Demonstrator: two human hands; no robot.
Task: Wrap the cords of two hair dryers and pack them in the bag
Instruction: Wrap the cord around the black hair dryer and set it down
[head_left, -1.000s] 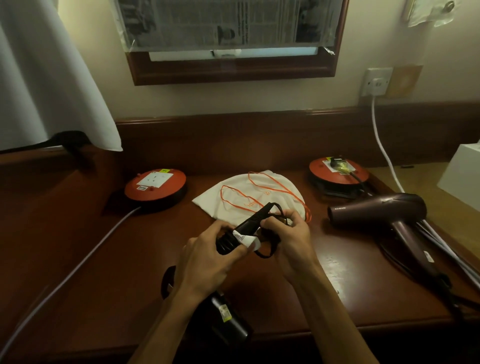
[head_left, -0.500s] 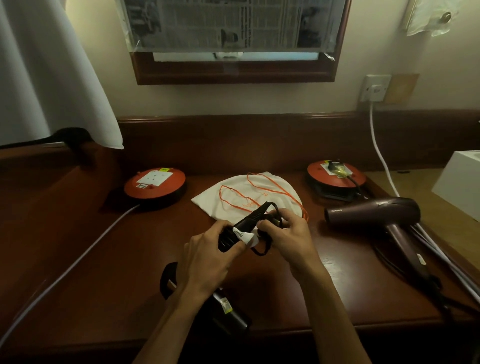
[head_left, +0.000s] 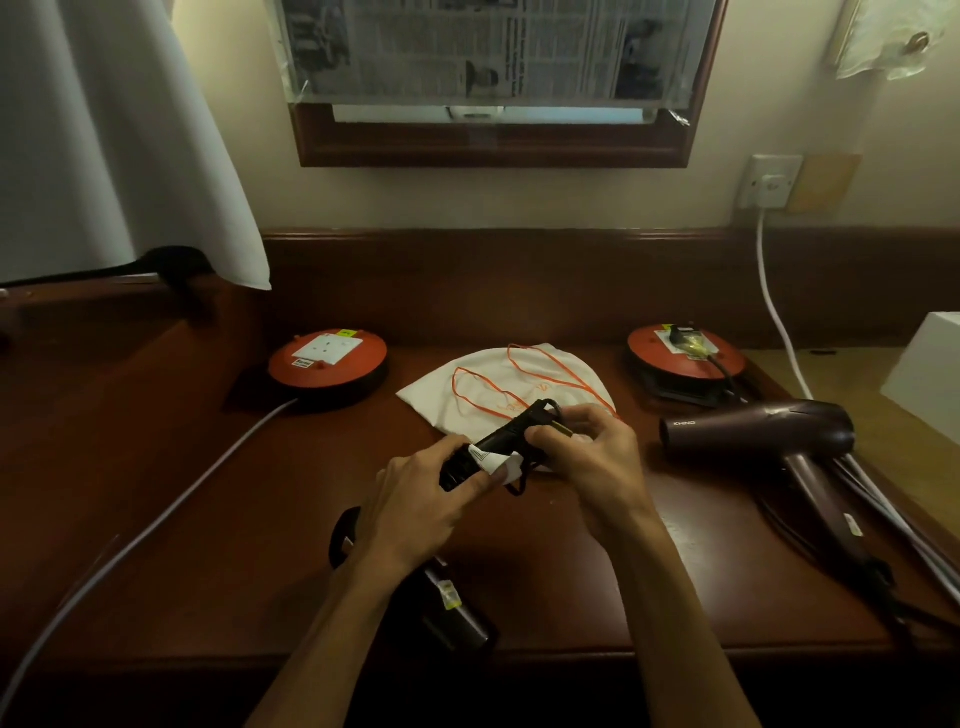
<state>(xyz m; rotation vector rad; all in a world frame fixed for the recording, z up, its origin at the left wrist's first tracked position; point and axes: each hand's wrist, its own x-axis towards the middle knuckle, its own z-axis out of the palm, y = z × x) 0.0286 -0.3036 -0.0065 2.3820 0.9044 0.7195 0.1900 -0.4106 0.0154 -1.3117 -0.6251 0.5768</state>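
A black hair dryer lies at the desk's near edge, its handle raised with the cord wound round it. My left hand grips that wrapped handle near a white tag. My right hand pinches the cord's plug end, brass pins showing, at the handle's top. Behind my hands lies a white drawstring bag with orange strings. A second, dark purple hair dryer lies at the right, its cord loose beside it.
Two red extension reels sit at the back, one on the left and one on the right with a plug in it. A white cable drops from the wall socket. A white box stands far right. A grey cable crosses the left.
My right hand has shifted along the handle's top, and the plug's brass pins now show between its fingers. My left hand keeps its grip.
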